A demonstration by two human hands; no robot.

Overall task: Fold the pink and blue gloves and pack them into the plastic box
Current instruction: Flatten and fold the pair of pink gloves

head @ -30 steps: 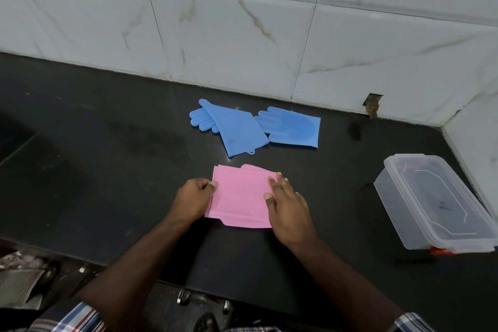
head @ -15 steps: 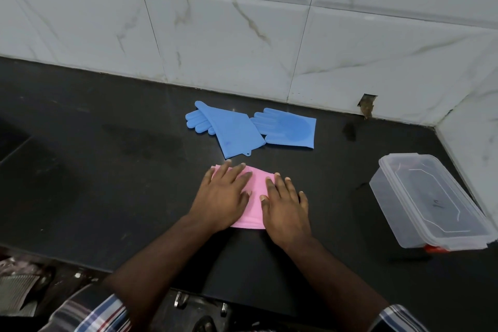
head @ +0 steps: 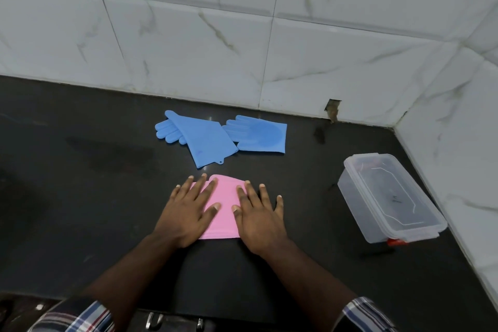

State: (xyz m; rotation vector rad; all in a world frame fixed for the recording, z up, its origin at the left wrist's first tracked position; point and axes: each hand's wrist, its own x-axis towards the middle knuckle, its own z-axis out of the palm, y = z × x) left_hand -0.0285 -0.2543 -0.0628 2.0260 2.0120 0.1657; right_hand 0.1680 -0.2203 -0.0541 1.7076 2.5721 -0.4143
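Near the front edge of the bench (head: 80, 197), at its middle, the folded pink gloves (head: 223, 205) lie flat beneath both hands. Left hand (head: 188, 213): palm down, fingers straight and spread, pressing the left part of the pink fold. Right hand (head: 258, 218): palm down, fingers straight and spread, pressing the right part, its outer fingers on the bare bench. Neither hand grips anything. Farther back, near the tiled wall (head: 242, 48), the two blue gloves (head: 215, 137) lie unfolded; the left one overlaps the fingertips of the right one. Toward the right edge, by the corner of the wall, stands the plastic box (head: 388, 197), clear, with its lid on, well apart from all the gloves. Plaid sleeves (head: 363, 312) show at the bottom.
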